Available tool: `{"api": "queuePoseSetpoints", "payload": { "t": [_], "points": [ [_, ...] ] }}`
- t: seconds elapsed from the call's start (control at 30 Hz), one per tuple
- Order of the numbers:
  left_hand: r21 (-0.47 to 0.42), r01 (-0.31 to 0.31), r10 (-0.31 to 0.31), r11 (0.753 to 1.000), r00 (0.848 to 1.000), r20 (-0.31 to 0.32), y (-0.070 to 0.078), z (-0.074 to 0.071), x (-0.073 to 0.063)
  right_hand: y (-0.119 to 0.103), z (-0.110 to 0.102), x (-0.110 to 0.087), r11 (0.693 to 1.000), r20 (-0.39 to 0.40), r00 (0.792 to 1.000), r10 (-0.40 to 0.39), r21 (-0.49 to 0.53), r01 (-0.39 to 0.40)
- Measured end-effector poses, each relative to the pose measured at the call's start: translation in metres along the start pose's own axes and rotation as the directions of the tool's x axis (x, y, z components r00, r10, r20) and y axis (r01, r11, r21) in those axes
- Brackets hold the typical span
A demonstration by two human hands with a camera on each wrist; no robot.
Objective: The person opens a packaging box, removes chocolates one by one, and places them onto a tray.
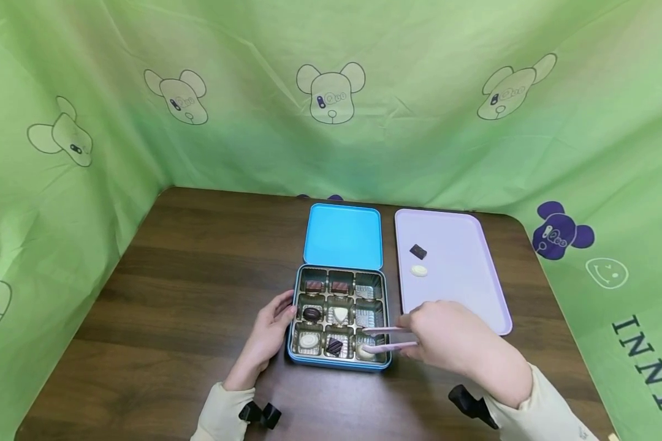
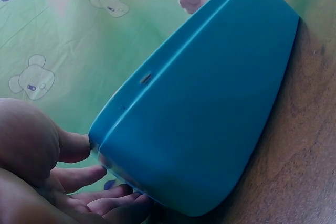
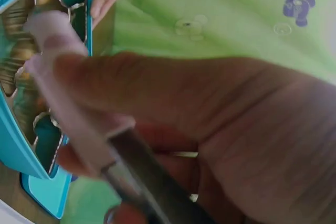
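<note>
A blue tin (image 1: 339, 366) stands on the table, its silvery compartment tray holding several dark and white chocolates. My left hand (image 1: 271, 327) touches the left side of the tin; in the left wrist view its thumb and fingertips lie against the tin's edge (image 2: 173, 124). My right hand (image 1: 449, 331) grips pale purple tongs (image 1: 388, 347) over the tin's right side. The tong tips reach into the front right compartment, where a white chocolate (image 1: 364, 353) is partly hidden by the lower arm. The right wrist view shows the tongs (image 3: 79, 119) between thumb and fingers, blurred.
The bright blue lid (image 1: 344, 236) lies open behind the tin. Right of it is a lilac tray (image 1: 458, 257) bearing a dark square chocolate (image 1: 418, 252) and a white oval one (image 1: 418, 271). Green printed cloth (image 1: 331, 153) hangs around the brown table (image 1: 171, 306).
</note>
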State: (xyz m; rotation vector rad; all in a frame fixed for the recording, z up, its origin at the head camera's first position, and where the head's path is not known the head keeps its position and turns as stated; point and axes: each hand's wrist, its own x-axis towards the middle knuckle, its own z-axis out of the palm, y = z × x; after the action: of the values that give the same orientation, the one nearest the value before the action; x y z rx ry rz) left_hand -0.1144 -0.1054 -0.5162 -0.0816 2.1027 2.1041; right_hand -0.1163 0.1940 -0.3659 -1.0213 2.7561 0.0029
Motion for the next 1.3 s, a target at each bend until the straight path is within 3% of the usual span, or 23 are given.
{"api": "queuePoseSetpoints", "payload": {
  "t": [0.27,0.73,0.93,1.13,1.3],
  "points": [
    [-0.003,0.002,-0.002,1.0,1.0,-0.004,0.0,0.0,0.0,-0.014,0.006,0.006,0.996,0.027,0.999,0.039,-0.08,-0.037],
    [-0.021,0.004,-0.003,1.0,1.0,0.01,-0.003,0.002,0.001,-0.039,0.025,0.022,0.962,-0.034,0.999,-0.021,-0.274,0.011],
    [-0.009,0.001,-0.001,1.0,1.0,0.007,-0.001,0.002,0.0,-0.046,0.03,0.029,0.951,-0.026,1.0,-0.005,-0.308,-0.003],
    [-0.005,-0.005,0.005,1.0,1.0,0.002,0.0,0.001,0.0,-0.049,0.033,0.034,0.936,-0.053,0.998,-0.041,-0.35,0.02],
    [-0.002,0.0,0.0,1.0,1.0,0.004,0.0,0.0,0.0,-0.05,0.033,0.035,0.938,-0.028,0.998,-0.048,-0.345,0.036]
  ]
}}
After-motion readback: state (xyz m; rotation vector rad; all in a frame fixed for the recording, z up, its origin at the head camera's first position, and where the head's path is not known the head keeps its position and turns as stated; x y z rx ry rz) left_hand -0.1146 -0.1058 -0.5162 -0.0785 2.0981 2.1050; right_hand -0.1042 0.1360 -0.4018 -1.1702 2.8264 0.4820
